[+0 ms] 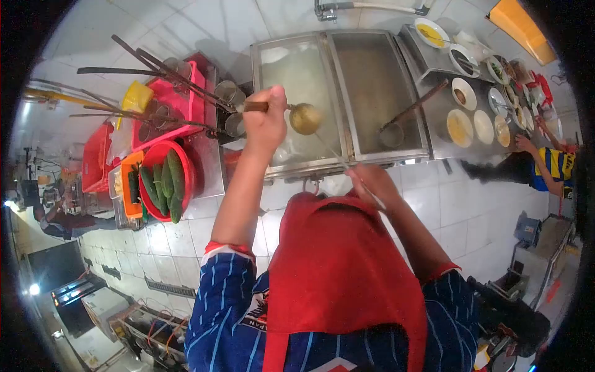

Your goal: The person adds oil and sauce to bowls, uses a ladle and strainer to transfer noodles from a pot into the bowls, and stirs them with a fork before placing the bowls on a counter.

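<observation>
My left hand (266, 124) is closed around the brown handle of a strainer (304, 119). The strainer's small round bowl hangs over the left vat (339, 118) of cloudy liquid and looks full of something yellowish, too blurred to name. In my right hand (374, 185), near the vat's front edge, the fingers are closed on a long thin stick (333, 152). Its far end reaches up to the strainer's bowl. Another long-handled strainer (392, 134) rests in the right vat (365, 62), which holds darker liquid.
More long-handled strainers (232, 124) stand at the left beside a pink tray (194, 84). A red basin (190, 180) holds several cucumbers (175, 172). On the right counter are several bowls (460, 128), where another person (548, 167) reaches in. A tap (328, 10) is on the wall.
</observation>
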Available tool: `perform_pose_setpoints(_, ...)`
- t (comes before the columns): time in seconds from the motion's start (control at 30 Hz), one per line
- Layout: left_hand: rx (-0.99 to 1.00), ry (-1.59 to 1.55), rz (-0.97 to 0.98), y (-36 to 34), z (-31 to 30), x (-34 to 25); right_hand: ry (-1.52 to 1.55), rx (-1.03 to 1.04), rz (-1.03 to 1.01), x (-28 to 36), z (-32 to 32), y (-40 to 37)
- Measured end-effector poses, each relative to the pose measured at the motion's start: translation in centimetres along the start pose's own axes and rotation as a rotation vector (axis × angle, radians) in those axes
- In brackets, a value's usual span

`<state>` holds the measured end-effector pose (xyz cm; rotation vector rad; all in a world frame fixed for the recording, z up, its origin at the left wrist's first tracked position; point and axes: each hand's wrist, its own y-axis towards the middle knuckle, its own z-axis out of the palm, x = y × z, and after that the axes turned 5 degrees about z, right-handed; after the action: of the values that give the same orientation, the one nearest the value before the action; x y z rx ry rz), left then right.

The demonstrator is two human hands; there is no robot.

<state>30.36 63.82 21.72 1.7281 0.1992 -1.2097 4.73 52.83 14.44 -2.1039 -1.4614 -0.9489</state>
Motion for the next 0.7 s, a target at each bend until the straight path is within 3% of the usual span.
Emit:
perform_pose_setpoints(0.03,-0.033,0.035,0.023,0.4,0.2,-0.2,-0.004,-0.012,-0.011,0.3,0.2,-0.4)
perform_pose_setpoints(0.07,-0.005,0.096,0.224,0.8,0.2,-0.8,-0.013,-0.036,-0.028,0.4,0.0,0.4)
perform_pose_setpoints(0.1,0.005,0.086,0.243,1.9,0.4,-0.8,-0.019,-0.059,-0.031,0.4,-0.3,1.1)
perform_pose_setpoints(0.17,-0.072,0.132,-0.043,1.7,0.6,-1.7,0.022,-0.044,0.005,0.9,0.0,0.3)
perform_pose_setpoints(0.23,-0.054,0.012,-0.027,1.9,0.6,-1.8,0.032,-0.038,0.03,1.4,-0.4,0.3)
perform_pose_setpoints(0.3,-0.006,0.189,0.165,1.3,0.5,-2.0,-0.02,-0.277,-0.292,0.4,0.5,0.2)
perform_pose_setpoints(0.33,-0.081,0.201,0.14,1.4,0.7,0.0,-0.058,-0.079,-0.061,-0.1,0.6,-0.2)
perform_pose_setpoints(0.43,-0.118,0.141,-0.081,1.0,0.5,-1.2,-0.175,-0.008,-0.095,-1.1,0.9,-0.7)
perform_pose_setpoints(0.47,-0.132,0.161,0.138,0.1,0.0,1.1,-0.018,-0.212,-0.201,0.6,-0.5,-0.7)
perform_pose_setpoints(0.5,-0.106,0.132,0.153,1.8,0.8,0.7,-0.031,-0.273,-0.235,0.3,-0.4,-0.4)
perform_pose_setpoints(0.57,-0.228,0.059,-0.151,2.0,1.8,-1.5,0.043,-0.026,-0.013,-0.3,-1.2,-1.2)
perform_pose_setpoints(0.6,-0.214,0.051,-0.163,1.2,2.1,-2.3,0.046,-0.031,0.007,0.0,-1.2,-2.4)
perform_pose_setpoints(0.67,-0.298,0.11,0.036,2.4,3.7,-2.6,0.087,-0.135,-0.001,-0.9,-2.6,-2.1)
perform_pose_setpoints(0.7,-0.286,0.108,0.032,3.6,4.6,-2.3,0.091,-0.141,0.009,-1.2,-4.0,-2.3)
